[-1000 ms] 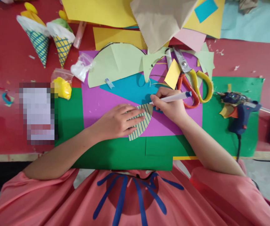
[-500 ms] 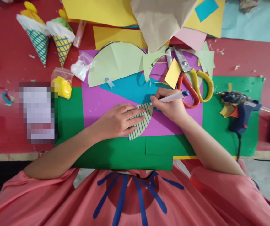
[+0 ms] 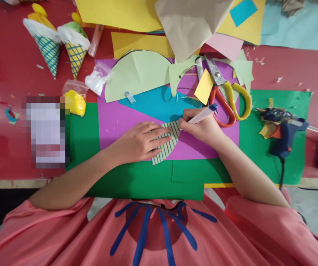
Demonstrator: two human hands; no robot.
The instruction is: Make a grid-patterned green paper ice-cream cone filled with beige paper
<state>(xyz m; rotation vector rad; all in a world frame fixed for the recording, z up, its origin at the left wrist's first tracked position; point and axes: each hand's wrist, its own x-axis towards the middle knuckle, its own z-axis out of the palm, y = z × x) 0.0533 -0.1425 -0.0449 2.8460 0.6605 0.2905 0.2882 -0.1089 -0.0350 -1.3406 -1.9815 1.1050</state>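
Note:
Under the spread fingers of my left hand point(image 3: 145, 141) lies a pale green paper piece point(image 3: 168, 150) with a curved edge and dark parallel stripes. The hand lies flat and presses it on the purple sheet point(image 3: 117, 138). My right hand point(image 3: 199, 123) is closed around a white marker point(image 3: 203, 113) with a blue end. The marker slants down to the left, its tip at the paper's upper right corner and partly hidden by the fingers. Just beyond the right hand lie scissors point(image 3: 227, 99) with one red and one yellow handle.
Two decorated paper cones point(image 3: 48, 50) lie at the far left, near bags of white clay point(image 3: 96, 81) and yellow clay point(image 3: 75, 102). A large pale green cutout point(image 3: 136, 75) lies beyond my hands. At the right, a blue glue gun point(image 3: 282, 138) rests on a green sheet point(image 3: 292, 107).
My right hand has shifted slightly, and the marker now stands steeper, its tip a little further right along the paper's top edge. My left hand stays in place.

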